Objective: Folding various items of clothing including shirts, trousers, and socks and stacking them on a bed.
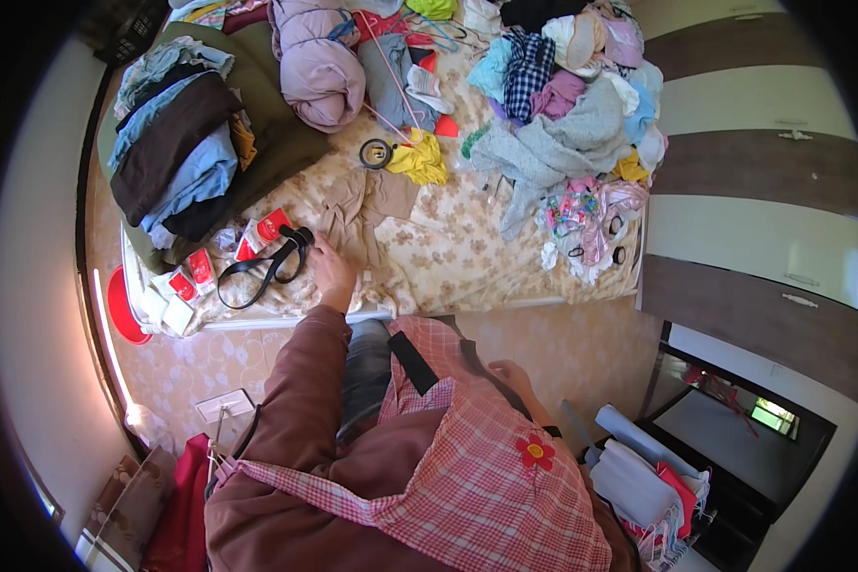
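- A pink checked apron [486,486] with a red flower hangs over my brown top.
- My right hand [513,379] is low beside the apron's edge, fingers loosely bent and partly hidden; I cannot tell whether it has hold of anything.
- Around me the patterned floor [582,334] shows a red basin [122,305] at the bed's left corner; white hangers [667,545] sit at lower right.
- My left hand [334,275] reaches over the bed's near edge, fingers partly curled at the rolled end of a black strap [298,236]; I cannot tell whether they grip it.
- The strap loops across the near left of the bed [477,250], beside red-and-white boxes [202,271].
- Farther over the floral cover lie a crumpled beige cloth [353,205], then a yellow cloth [424,160] beside a tape roll [376,153].
- Clothes are heaped left and right across the bed, with a puffy lilac bundle [322,81] between.
- A striped cabinet [744,167] stands along the right side.
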`<state>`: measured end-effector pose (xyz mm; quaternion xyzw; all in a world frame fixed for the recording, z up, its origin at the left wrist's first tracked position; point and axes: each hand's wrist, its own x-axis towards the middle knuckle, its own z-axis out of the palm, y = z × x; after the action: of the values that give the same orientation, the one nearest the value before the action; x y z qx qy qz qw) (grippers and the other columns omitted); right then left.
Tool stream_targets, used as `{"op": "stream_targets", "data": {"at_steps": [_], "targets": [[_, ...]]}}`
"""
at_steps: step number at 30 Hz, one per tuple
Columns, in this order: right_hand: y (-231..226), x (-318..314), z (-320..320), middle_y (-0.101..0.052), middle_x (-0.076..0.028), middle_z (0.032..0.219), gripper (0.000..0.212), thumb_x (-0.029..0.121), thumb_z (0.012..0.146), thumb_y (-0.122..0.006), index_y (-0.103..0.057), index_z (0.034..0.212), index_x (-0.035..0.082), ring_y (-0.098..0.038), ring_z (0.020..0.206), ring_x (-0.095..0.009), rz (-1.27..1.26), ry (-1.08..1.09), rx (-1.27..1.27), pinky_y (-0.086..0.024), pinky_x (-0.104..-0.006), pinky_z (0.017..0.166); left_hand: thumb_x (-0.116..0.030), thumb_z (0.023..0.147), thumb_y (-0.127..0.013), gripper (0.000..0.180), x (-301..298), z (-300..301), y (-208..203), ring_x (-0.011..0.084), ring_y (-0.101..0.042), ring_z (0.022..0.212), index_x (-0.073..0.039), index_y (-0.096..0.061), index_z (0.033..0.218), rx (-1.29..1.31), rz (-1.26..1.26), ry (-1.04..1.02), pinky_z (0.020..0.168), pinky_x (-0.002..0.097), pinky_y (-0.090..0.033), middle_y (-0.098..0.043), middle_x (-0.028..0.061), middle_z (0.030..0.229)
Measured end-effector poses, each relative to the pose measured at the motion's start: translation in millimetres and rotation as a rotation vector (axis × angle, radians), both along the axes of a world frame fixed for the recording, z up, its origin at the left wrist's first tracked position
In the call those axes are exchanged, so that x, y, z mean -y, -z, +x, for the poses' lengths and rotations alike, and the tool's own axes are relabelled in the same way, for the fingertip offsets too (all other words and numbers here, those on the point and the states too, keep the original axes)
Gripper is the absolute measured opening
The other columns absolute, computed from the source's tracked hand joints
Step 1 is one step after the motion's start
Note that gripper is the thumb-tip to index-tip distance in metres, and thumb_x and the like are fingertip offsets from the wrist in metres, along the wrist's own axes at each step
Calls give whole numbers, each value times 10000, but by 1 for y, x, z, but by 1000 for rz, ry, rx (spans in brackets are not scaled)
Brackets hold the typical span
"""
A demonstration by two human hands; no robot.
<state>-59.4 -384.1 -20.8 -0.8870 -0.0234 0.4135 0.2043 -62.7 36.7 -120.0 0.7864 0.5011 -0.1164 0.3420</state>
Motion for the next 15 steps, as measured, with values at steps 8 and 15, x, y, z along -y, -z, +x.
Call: {"op": "stream_targets", "data": {"at_steps": [8, 15], "targets": [[10, 17, -11, -669, -118, 817, 237, 226, 808, -635, -665, 996, 85, -639, 734, -241, -86, -19, -6, -495, -337, 672, -255, 795, -526, 231, -45, -4, 26, 348, -614, 901, -91, -672, 867, 88, 11, 18, 809, 432, -484, -648, 182, 960], [4, 6, -7, -671, -130, 836, 344, 363, 796, -640, -667, 982, 75, -646, 786, -256, -45, 22, 3, -492, -337, 702, -300, 768, -601, 442, -34, 32, 1, 372, -540, 1063, -19, -537, 1104, 234, 56, -18, 906, 438, -435, -621, 210, 1020]]}}
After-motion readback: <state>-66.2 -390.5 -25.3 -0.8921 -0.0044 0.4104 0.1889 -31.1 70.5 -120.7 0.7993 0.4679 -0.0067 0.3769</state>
